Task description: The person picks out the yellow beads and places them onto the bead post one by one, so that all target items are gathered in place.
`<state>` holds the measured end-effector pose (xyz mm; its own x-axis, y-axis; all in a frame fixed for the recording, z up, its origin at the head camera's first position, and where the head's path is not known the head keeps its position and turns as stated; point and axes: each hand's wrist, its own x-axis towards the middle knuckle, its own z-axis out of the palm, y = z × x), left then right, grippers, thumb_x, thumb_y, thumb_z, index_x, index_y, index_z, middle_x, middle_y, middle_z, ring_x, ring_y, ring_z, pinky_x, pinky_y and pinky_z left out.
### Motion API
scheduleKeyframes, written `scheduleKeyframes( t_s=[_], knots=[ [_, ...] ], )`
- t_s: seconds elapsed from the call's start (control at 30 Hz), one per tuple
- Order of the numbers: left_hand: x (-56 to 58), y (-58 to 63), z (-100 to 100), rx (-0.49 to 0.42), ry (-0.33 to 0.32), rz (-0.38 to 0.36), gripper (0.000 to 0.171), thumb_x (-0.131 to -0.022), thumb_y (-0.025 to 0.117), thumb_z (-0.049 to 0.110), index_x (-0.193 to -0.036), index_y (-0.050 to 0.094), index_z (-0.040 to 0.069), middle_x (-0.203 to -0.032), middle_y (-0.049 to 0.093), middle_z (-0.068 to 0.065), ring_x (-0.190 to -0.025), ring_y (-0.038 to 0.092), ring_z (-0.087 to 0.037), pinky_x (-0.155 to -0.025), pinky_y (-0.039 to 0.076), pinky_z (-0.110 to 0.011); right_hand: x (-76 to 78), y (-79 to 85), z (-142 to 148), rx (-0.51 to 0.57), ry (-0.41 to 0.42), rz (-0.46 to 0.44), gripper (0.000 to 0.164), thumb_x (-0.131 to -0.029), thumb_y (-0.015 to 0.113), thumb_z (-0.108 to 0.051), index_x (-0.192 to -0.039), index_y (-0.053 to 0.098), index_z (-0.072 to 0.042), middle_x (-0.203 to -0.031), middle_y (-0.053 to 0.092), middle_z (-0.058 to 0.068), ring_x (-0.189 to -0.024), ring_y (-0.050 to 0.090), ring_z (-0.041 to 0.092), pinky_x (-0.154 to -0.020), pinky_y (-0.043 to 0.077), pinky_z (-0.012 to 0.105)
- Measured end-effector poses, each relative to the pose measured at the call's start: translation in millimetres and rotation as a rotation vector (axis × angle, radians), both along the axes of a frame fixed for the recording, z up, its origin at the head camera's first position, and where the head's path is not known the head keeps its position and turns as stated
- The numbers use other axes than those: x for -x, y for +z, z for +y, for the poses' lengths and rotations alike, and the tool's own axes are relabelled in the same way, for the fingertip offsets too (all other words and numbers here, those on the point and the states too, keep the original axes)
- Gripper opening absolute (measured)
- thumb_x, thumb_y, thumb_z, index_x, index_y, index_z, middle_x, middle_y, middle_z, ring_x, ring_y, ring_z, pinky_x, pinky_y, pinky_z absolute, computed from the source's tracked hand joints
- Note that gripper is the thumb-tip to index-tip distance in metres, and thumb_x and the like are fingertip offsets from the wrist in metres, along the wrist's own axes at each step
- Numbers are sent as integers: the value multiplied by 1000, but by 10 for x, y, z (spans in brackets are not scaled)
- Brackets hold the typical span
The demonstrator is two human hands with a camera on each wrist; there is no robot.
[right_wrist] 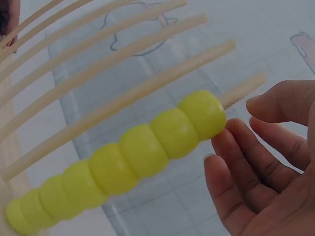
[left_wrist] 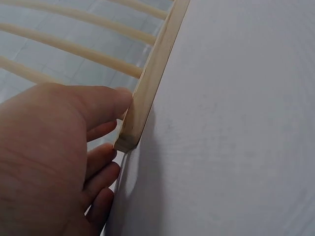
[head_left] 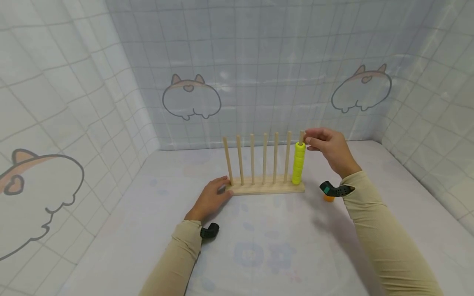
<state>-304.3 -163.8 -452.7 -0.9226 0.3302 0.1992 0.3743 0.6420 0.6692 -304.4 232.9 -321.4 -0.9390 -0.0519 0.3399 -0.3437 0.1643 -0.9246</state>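
A wooden peg stand (head_left: 264,189) has a row of several upright pegs on a long base. Yellow beads (head_left: 298,164) are stacked on its rightmost peg, and the bare tip of that peg (right_wrist: 243,91) sticks out above the top bead. My right hand (head_left: 331,148) is beside this tip with loosely bent fingers and no bead between them; its fingertips are right by the top bead (right_wrist: 203,115). At the stand's left end, my left hand (head_left: 212,197) holds the base (left_wrist: 142,103), thumb on the front edge and fingers around the end.
An orange object (head_left: 328,198) lies on the table, partly hidden behind the right wrist's black strap (head_left: 337,190). Another black strap (head_left: 210,231) is on the left wrist. A pale patterned cloth (head_left: 259,246) covers the table, and walls with a grid print (head_left: 259,49) surround it.
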Motion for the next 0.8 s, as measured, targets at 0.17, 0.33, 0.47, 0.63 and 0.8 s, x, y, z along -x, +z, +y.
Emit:
scheduleKeyframes(
  t_s=[0.17,0.33,0.47,0.63,0.8],
  knots=[
    [-6,32,-33,-6,-9,12,43,-98,65,26,-137,62,7,-150,49,-11,-142,39,-32,-117,29,-49,23,-97,47,-8,-25,-22,39,-99,66,-22,-128,60,3,-121,64,17,-106,65,19,-87,56,25],
    [-9,93,-49,10,-2,20,43,-99,65,26,-138,61,8,-144,55,-12,-137,45,-31,-115,33,-46,20,-220,148,-19,-23,-45,40,-100,65,-21,-130,58,5,-123,64,16,-104,65,16,-86,56,26],
    [6,148,-55,16,23,31,42,-98,67,25,-136,62,9,-137,60,-12,-130,53,-30,-111,38,-47,15,-321,211,-48,-8,-66,41,-101,63,-20,-131,57,7,-124,63,19,-104,66,15,-87,56,28],
    [21,162,-69,13,38,30,40,-98,66,23,-135,63,8,-136,62,-10,-124,57,-29,-108,42,-47,22,-406,281,-80,-32,-107,42,-100,65,-24,-130,59,3,-124,63,21,-105,66,17,-89,56,33],
    [19,184,-84,12,15,37,39,-98,65,21,-135,64,7,-134,63,-10,-121,60,-28,-105,45,-47,22,-460,358,-124,-58,-144,42,-100,65,-26,-131,59,1,-122,65,15,-108,66,23,-89,57,34]
  ],
)
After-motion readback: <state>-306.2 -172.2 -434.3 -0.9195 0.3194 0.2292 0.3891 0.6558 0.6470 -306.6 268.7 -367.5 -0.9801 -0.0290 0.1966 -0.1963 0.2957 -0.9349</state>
